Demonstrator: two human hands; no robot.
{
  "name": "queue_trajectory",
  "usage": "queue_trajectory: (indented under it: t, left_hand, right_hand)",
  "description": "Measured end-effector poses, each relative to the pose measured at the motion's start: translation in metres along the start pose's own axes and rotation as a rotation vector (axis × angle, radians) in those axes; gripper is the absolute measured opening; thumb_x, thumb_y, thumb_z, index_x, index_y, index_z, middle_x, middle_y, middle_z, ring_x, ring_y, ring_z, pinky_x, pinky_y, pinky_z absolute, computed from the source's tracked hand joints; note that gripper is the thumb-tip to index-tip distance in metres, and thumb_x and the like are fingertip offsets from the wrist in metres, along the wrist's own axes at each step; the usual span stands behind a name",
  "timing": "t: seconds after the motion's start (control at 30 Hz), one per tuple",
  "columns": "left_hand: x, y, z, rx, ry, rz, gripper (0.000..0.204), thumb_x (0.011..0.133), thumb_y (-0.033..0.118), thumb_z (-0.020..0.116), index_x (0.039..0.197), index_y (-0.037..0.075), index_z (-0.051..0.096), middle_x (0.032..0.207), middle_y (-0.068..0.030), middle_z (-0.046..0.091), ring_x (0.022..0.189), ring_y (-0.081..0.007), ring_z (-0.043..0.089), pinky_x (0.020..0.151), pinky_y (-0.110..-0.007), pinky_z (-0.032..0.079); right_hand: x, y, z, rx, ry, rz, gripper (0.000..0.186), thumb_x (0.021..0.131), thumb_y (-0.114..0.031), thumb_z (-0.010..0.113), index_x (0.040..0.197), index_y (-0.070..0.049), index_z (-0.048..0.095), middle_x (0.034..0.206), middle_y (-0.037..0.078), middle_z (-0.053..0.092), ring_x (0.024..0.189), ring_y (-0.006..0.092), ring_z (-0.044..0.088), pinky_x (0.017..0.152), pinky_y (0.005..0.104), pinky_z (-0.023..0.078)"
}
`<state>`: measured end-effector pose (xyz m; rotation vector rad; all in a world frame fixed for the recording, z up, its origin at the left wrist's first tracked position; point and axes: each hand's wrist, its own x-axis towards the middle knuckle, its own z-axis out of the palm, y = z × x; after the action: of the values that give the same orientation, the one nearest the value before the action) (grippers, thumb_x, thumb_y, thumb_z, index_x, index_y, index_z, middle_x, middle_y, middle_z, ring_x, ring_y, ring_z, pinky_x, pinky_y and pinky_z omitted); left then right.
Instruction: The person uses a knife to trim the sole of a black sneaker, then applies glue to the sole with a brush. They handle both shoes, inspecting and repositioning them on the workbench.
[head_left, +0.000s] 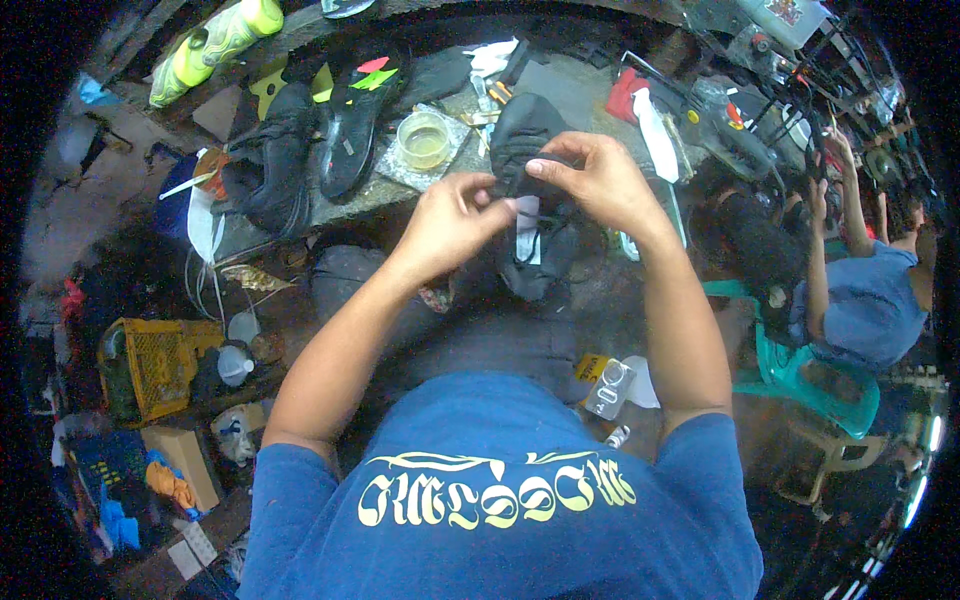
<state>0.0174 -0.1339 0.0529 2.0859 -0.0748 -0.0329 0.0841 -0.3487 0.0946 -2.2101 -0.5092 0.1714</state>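
Note:
A black lace-up shoe (pixel 522 118) lies in front of me with its toe pointing away. Inside its opening a white insole label (pixel 528 240) shows. My left hand (pixel 455 225) is at the left side of the lacing, thumb and fingers pinched together around the black shoelace. From the right, my right hand (pixel 600 180) reaches over the shoe's upper, its thumb and forefinger closed on the lace too. The lace is thin and dark against the shoe, so its exact path between my fingers is hard to see.
A clear bowl of yellowish liquid (pixel 422 142) stands on the bench left of the shoe. Beyond it are a black shoe sole (pixel 350 140) and another black shoe (pixel 280 165). A yellow crate (pixel 150 370) sits lower left; a green plastic chair (pixel 830 395) and a co-worker (pixel 865 305) are at right.

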Motion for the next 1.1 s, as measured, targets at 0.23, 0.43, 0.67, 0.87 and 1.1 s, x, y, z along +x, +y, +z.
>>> queue_trajectory:
  t: [0.23,0.43,0.67,0.87,1.1]
  left_hand:
    - [-0.002,-0.010,0.012,-0.636,-0.019,-0.257,0.037,0.087,0.006,0.070,0.122,-0.003,0.060,0.085,-0.0027,0.067,0.075,-0.0093,0.061,0.065,-0.024,0.050]
    - [-0.001,-0.007,0.003,-0.880,-0.058,-0.274,0.039,0.086,0.010,0.076,0.120,-0.001,0.060,0.089,-0.0050,0.071,0.074,-0.0083,0.061,0.063,-0.022,0.046]
    - [-0.005,0.013,-0.008,-0.684,-0.095,-0.223,0.033,0.086,0.013,0.077,0.112,-0.004,0.068,0.090,-0.0058,0.072,0.071,-0.0083,0.060,0.064,-0.022,0.048]
    - [-0.001,0.036,-0.015,-0.328,-0.167,-0.176,0.037,0.086,0.014,0.077,0.116,-0.006,0.067,0.089,-0.0083,0.072,0.072,-0.0116,0.065,0.066,-0.027,0.054]
    - [0.009,0.035,-0.019,-0.011,-0.176,0.045,0.035,0.080,0.012,0.081,0.110,-0.003,0.069,0.095,-0.0112,0.070,0.087,-0.0206,0.068,0.076,-0.033,0.055]
  right_hand:
    - [-0.030,-0.012,0.013,-0.191,0.316,-0.293,0.017,0.084,-0.010,0.071,0.096,-0.002,0.063,0.124,0.017,0.061,0.111,0.0320,0.062,0.093,0.0402,0.049]
    - [-0.071,-0.022,0.011,-0.342,0.256,-0.235,0.023,0.080,-0.027,0.077,0.092,-0.008,0.071,0.128,0.015,0.058,0.124,0.0367,0.051,0.103,0.0468,0.044]
    - [-0.065,-0.011,0.027,-0.325,0.244,-0.214,0.023,0.089,-0.026,0.069,0.093,-0.004,0.073,0.127,0.017,0.061,0.118,0.0371,0.056,0.100,0.0469,0.045]
    - [-0.025,-0.003,0.027,-0.200,0.127,-0.119,0.032,0.098,-0.025,0.050,0.095,0.002,0.068,0.107,0.023,0.065,0.104,0.0416,0.062,0.091,0.0480,0.048]
    - [-0.007,0.000,0.020,-0.122,-0.049,-0.152,0.033,0.098,-0.028,0.051,0.100,0.001,0.067,0.106,0.022,0.063,0.103,0.0392,0.062,0.091,0.0443,0.048]
